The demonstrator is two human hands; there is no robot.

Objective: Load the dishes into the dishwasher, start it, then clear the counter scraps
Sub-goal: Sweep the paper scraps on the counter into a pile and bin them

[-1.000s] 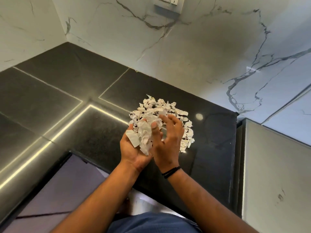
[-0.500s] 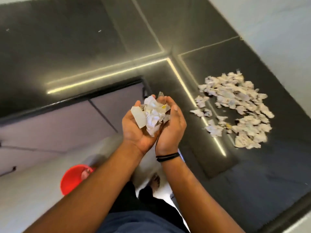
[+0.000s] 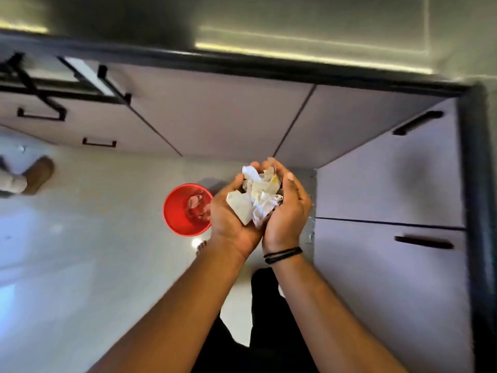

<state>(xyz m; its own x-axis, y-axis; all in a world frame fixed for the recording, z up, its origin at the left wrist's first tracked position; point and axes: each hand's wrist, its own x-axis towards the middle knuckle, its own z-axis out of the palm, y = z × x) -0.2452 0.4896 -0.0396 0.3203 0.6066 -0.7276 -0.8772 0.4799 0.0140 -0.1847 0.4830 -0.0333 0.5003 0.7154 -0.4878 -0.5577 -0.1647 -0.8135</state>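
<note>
Paper scraps point(image 3: 258, 200): wad sits mid-frame, cupped btwn your left hand point(image 3: 231, 219) & right hand point(image 3: 289, 211), fingers curled up round it, palms touching. Red bin point(image 3: 177, 214) on floor just left of hands, few scraps inside. Black wristband point(image 3: 282, 254) on right wrist.

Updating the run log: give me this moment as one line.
stage: clearing scraps | left hand + right hand: cupped around paper scraps | red bin: on floor, left of hands, some scraps inside

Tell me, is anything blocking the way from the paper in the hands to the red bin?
Nothing visible is. The paper scraps sit cupped in both hands, and the red bin stands open on the floor just left of them.
</note>
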